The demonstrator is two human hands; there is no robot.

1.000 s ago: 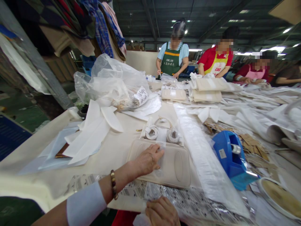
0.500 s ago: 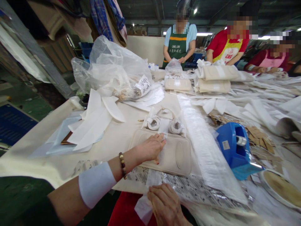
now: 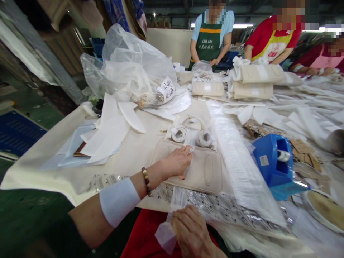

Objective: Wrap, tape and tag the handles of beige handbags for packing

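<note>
A flat beige bag (image 3: 211,172) with a stitched oval lies on the table in front of me. A translucent white strip (image 3: 179,197) runs from under it toward the near table edge, and a like strip crosses its top. My left hand (image 3: 177,161) rests palm down on the bag's middle, pressing on the strip there, fingers loosely bent. Below the table edge, my right hand (image 3: 192,229) is closed around the strip's near end, whose loose tail hangs out to the left. Two rolled beige straps (image 3: 178,133) sit behind the bag, held in clear wrap.
A blue tape dispenser (image 3: 274,165) and a tape roll (image 3: 326,211) stand on the right. White sheets (image 3: 107,132) and a large clear plastic bag (image 3: 129,68) lie left. Wrapped bags (image 3: 258,79) are stacked farther back. Co-workers (image 3: 212,36) stand across the table.
My left hand's fingers have drawn closer together and bent more over the strip. My right hand keeps its hold. The view has tilted down a little, shifting everything.
</note>
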